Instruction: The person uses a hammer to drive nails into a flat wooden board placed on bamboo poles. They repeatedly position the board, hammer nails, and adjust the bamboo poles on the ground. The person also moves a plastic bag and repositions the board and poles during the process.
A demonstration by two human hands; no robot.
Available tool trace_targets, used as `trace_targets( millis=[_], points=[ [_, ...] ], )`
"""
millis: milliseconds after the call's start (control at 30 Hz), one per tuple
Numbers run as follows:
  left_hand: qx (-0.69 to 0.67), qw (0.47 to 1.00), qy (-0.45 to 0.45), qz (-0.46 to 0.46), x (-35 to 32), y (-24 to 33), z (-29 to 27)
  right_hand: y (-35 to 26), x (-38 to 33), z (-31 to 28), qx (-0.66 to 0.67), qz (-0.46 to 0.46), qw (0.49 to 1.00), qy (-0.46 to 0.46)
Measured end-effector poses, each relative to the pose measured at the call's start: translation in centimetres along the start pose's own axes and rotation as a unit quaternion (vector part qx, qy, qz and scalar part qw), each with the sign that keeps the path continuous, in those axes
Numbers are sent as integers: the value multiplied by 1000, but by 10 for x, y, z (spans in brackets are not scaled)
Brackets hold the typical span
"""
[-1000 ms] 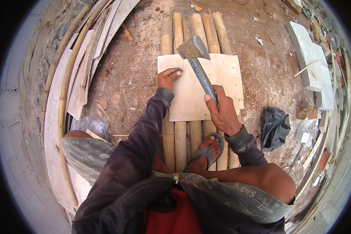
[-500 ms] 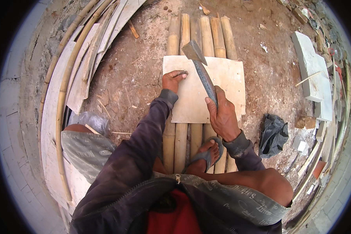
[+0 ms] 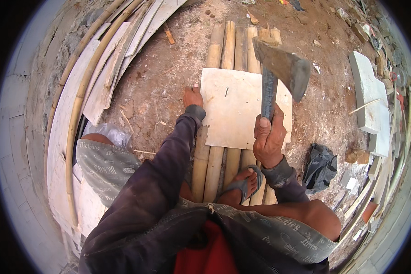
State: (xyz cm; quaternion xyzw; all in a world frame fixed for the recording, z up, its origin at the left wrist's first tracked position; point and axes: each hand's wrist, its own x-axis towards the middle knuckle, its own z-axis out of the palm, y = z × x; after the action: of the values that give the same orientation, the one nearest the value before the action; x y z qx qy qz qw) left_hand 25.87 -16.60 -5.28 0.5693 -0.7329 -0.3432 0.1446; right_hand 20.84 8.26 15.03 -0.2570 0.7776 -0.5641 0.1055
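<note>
Pale board (image 3: 233, 121) lies flat across bamboo poles (image 3: 214, 170). Left hand (image 3: 193, 97), half a second ago pinching something small and dark over it, now at its left edge; fingers curled, grip there can't be told. Nail (image 3: 227, 91) shows clear of fingers, apparently standing unaided. Right hand (image 3: 270, 140) closed round hatchet (image 3: 284, 66), head now swung rightward; likely frees the left for steadying.

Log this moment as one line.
left hand: beside left edge of board | right hand: gripping hatchet, held above board | nail: on board's upper left part | bamboo poles: under board
</note>
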Motion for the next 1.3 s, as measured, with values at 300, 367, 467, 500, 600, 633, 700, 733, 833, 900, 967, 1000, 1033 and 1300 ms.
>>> trace_targets(
  millis=[300, 367, 467, 500, 600, 633, 700, 733, 833, 900, 967, 1000, 1033, 1300],
  points=[
    [-127, 986, -110, 1, -2, -20, 11, 6, -2, -21, -93, 22, 993, -75],
    [-156, 980, -122, -13, -5, -15, 2, 9, -14, -18, 42, 18, 999, -6],
    [-177, 977, -117, -32, -10, -1, -7, 26, -17, 11, -9, -1, 1000, 16],
    [-175, 976, -121, -42, -12, 2, -8, 30, -17, 17, -131, -9, 991, -20],
    [-186, 977, -101, -22, -10, 6, -4, 34, -4, 9, -170, 135, 967, -133],
    [-196, 978, -75, -1, -6, 5, -1, 31, 2, 1, -163, 153, 970, -90],
    [-203, 976, -75, -14, -10, -6, 3, 19, 4, -18, -27, 93, 995, -27],
    [-216, 972, -87, -32, -11, -11, 6, 15, 4, -24, 7, 66, 998, 13],
    [-213, 971, -99, -41, -8, -18, 8, 11, 3, -16, 159, -71, 977, 125],
    [-209, 972, -100, -32, -7, -15, 7, 18, 2, 4, 60, -92, 992, 64],
    [-208, 971, -108, -54, -7, -9, 4, 26, 5, 15, -246, 136, 937, -208],
    [-204, 970, -110, -71, -5, -5, 3, 29, 7, 17, -260, 156, 927, -219],
    [-203, 975, -79, -41, -8, -4, 3, 29, 7, 12, -207, 96, 958, -173],
    [-212, 971, -101, -52, -8, -15, 10, 27, -3, 4, 96, -113, 989, 29]
  ],
)
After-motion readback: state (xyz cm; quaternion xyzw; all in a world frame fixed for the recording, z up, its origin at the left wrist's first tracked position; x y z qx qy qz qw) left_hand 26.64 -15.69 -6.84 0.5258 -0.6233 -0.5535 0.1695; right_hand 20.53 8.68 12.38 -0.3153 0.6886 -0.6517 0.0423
